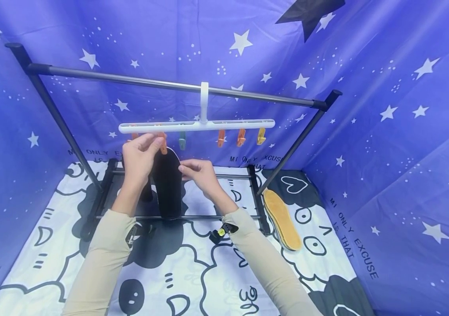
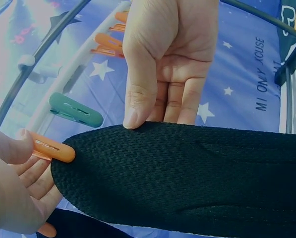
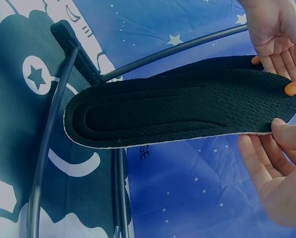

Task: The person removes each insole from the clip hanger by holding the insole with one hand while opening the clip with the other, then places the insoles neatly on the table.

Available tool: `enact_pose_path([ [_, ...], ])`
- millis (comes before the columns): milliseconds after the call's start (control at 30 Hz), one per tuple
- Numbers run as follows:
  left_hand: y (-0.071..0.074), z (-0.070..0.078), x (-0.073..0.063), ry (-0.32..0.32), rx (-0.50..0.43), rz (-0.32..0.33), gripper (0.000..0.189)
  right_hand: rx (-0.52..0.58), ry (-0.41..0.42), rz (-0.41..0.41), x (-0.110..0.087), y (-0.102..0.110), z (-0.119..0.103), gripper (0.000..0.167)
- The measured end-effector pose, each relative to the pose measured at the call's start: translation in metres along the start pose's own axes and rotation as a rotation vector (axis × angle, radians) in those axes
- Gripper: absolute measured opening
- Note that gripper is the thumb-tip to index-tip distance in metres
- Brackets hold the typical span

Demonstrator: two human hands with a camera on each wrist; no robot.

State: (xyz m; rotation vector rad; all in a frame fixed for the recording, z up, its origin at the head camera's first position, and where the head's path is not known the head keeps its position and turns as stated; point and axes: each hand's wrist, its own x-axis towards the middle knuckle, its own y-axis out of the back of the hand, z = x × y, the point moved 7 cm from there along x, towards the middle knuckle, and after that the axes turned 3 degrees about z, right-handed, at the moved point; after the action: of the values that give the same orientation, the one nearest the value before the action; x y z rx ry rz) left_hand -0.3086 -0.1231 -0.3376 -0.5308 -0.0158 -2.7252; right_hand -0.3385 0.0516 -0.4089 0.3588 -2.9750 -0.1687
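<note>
A black insole point(image 1: 168, 188) with a pale edge hangs toe up below a white clip hanger point(image 1: 161, 127). My left hand point(image 1: 139, 158) pinches an orange clip point(image 2: 53, 148), whose tip overlaps the insole's toe end. With thumb and fingers, my right hand point(image 1: 201, 174) grips the insole's right edge just under the toe. Behind it, a second black insole point(image 3: 212, 65) hangs at the left, partly hidden by my left hand and the front insole. Beside the held clip, a green clip point(image 2: 76, 110) dangles from the bar.
The hanger hooks over a dark metal rack's top rail point(image 1: 130, 79). More orange clips point(image 1: 241, 137) and a yellow clip point(image 1: 261, 136) hang at its right. A tan insole point(image 1: 282, 219) lies on the patterned cloth point(image 1: 197, 272), right of the rack. Starry blue curtains surround everything.
</note>
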Motion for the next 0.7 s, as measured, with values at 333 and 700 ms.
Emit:
enact_pose_path([
  [333,-0.0015,-0.0028,0.0009,0.045,0.011,-0.003,0.023,0.001,-0.025,0.007,-0.0027,0.0025,0.0027,0.025],
  [700,-0.0045,-0.0011,0.0008,0.039,0.018,-0.011,0.022,0.042,-0.039,0.022,-0.0046,0.0048,0.0086,0.024],
])
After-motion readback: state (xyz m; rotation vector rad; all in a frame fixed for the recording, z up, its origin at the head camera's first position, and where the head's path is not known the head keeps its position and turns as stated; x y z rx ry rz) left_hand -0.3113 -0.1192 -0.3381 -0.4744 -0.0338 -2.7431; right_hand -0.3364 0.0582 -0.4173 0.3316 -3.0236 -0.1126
